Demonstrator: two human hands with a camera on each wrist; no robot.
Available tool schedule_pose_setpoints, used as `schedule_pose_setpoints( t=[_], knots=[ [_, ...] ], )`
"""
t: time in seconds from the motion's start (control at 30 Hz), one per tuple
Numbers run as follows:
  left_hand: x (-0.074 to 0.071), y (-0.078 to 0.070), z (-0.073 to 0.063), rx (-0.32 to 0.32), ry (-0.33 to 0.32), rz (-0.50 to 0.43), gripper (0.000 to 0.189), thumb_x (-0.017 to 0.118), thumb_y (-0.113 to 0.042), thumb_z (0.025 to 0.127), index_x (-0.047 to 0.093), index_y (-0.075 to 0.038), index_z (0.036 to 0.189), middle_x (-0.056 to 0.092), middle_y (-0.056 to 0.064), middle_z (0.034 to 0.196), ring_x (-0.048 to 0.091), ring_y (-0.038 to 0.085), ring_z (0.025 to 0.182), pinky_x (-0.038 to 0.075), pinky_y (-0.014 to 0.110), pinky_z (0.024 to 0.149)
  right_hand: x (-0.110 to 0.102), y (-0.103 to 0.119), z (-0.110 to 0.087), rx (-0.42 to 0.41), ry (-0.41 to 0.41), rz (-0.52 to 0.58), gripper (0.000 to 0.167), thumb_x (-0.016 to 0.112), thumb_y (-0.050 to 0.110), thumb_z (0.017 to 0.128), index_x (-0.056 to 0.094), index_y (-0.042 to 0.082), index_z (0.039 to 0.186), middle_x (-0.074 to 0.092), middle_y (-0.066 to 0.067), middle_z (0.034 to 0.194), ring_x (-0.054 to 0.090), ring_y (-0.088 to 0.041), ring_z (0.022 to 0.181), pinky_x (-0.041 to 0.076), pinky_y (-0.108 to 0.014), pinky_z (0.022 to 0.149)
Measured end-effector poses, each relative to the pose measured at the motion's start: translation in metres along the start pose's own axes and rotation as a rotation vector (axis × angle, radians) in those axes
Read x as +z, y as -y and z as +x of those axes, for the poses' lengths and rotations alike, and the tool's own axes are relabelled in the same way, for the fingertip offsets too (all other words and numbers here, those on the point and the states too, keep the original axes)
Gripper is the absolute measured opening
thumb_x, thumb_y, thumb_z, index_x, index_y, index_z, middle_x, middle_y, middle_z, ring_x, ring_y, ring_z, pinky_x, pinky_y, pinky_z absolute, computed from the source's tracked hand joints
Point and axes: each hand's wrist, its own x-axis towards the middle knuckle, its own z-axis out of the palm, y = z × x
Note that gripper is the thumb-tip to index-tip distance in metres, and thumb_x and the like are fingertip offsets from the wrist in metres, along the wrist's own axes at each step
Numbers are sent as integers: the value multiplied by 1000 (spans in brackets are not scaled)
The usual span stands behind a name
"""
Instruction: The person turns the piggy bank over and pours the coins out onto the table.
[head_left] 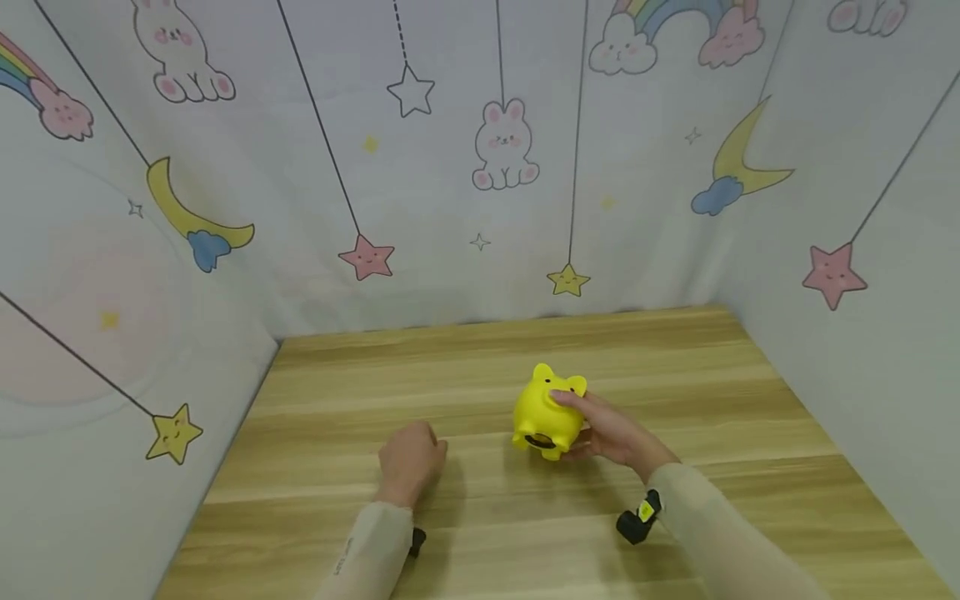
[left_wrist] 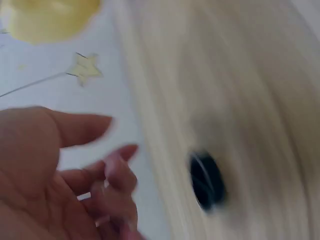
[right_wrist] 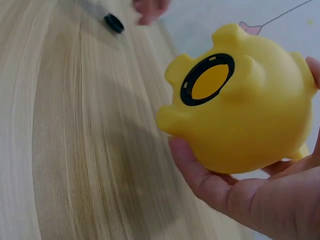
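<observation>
A yellow piggy bank [head_left: 542,414] is tilted over the wooden table, its underside turned toward the left hand. My right hand [head_left: 611,429] grips it from the right side, thumb on the front and fingers beneath. In the right wrist view a black-rimmed round opening [right_wrist: 187,95] shows between the feet of the piggy bank [right_wrist: 255,120]. My left hand [head_left: 411,458] is to its left; its fingers [left_wrist: 117,172] are loosely bent with nothing between them. A round black plug [left_wrist: 207,181] is near that hand at the table, blurred; the left hand hides it in the head view.
The wooden table [head_left: 337,375] has light and dark grain. White fabric walls [head_left: 442,208] printed with rabbits, stars and moons enclose it at the back and both sides. A black wrist camera [head_left: 639,518] hangs beneath the right sleeve.
</observation>
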Motion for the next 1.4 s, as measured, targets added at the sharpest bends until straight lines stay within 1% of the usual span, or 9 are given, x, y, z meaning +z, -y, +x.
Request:
schedule_pose_setpoints(
  t=[0.1,0.2,0.27,0.37,0.57,0.77,0.97,1.17,1.4],
  knots=[
    [1,-23,2,41,163,-336,46,56,-50,98,67,-6,106,64,8,86,58,24,71,50,41,63,-2,-5,4,-62,-27,-72,73,65,44,94,30,8,148,47,-22,135,57,-35,111,50,-56,90],
    [3,-44,3,5,369,-608,80,44,-73,92,52,-7,137,64,17,103,62,35,85,50,42,69,0,-11,7,-130,-74,-185,73,71,41,90,37,7,144,54,-17,128,60,-29,105,53,-49,87],
    [6,-52,2,-38,462,-682,92,39,-81,87,45,-10,145,65,20,105,62,38,86,50,45,70,4,-17,8,-164,-112,-266,74,75,42,87,40,8,143,57,-13,124,60,-25,101,54,-45,84],
    [9,-55,0,-75,541,-703,94,37,-85,84,47,-14,145,67,19,102,64,36,83,49,42,68,11,-26,7,-203,-131,-328,81,80,40,83,40,11,146,58,-10,124,59,-24,103,53,-42,85],
    [14,-56,-3,-106,567,-737,87,45,-85,81,53,-14,131,67,15,95,63,32,79,46,35,61,19,-39,5,-296,-80,-332,91,86,28,78,34,14,152,52,-14,134,57,-29,109,53,-42,87],
    [16,-58,-4,-89,571,-756,92,52,-81,82,44,-11,141,63,15,103,63,30,86,50,42,69,21,-39,2,-314,-96,-344,96,89,28,75,33,23,152,46,-13,140,55,-31,113,55,-41,85],
    [12,-63,-1,-45,535,-821,94,57,-73,86,36,-4,147,55,12,124,62,29,96,49,55,87,23,-37,-1,-368,-104,-346,95,89,27,75,33,24,152,45,-14,140,54,-31,114,54,-41,86],
    [10,-67,2,-7,501,-893,94,64,-66,86,31,-6,150,49,13,135,62,28,97,50,50,86,24,-36,-2,-454,-82,-344,97,89,22,75,31,22,153,40,-15,146,52,-31,118,51,-39,90],
    [12,-66,3,3,416,-895,88,70,-60,85,36,-8,147,51,13,129,63,26,95,50,47,87,23,-30,-4,-490,-23,-381,94,83,23,83,23,14,156,31,-17,154,44,-34,131,42,-47,104]
  ],
)
